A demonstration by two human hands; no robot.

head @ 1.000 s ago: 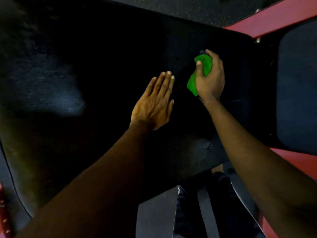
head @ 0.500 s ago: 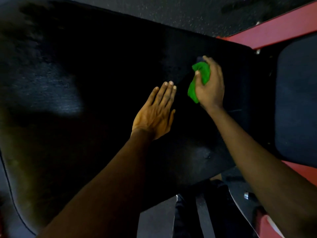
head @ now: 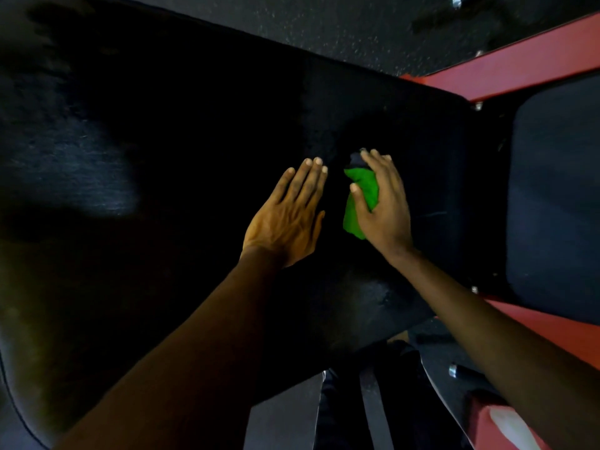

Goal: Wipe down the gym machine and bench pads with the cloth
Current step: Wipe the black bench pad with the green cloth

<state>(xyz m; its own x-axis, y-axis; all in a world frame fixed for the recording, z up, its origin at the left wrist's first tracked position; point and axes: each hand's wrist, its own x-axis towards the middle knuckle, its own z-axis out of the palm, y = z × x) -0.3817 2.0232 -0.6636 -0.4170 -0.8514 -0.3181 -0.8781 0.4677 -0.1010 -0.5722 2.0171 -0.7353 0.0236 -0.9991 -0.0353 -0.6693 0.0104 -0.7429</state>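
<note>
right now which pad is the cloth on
The large black pad, where the left hand rests flat and the right hand grips the green cloth. The smaller pad at right, between red bars, is untouched.

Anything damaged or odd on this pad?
One thing: the black pad shows a small rough, scuffed patch near its lower right edge. Too dark to tell wear from damp. Nothing else stands out.

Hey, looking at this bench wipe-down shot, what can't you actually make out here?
Head view: most of the green cloth lies under the right hand, so its full shape is hidden.
The black pad is too dark to show dirt or wet streaks; the left hand and both forearms cover part of it.
The second pad is cut off by the right edge.
</note>
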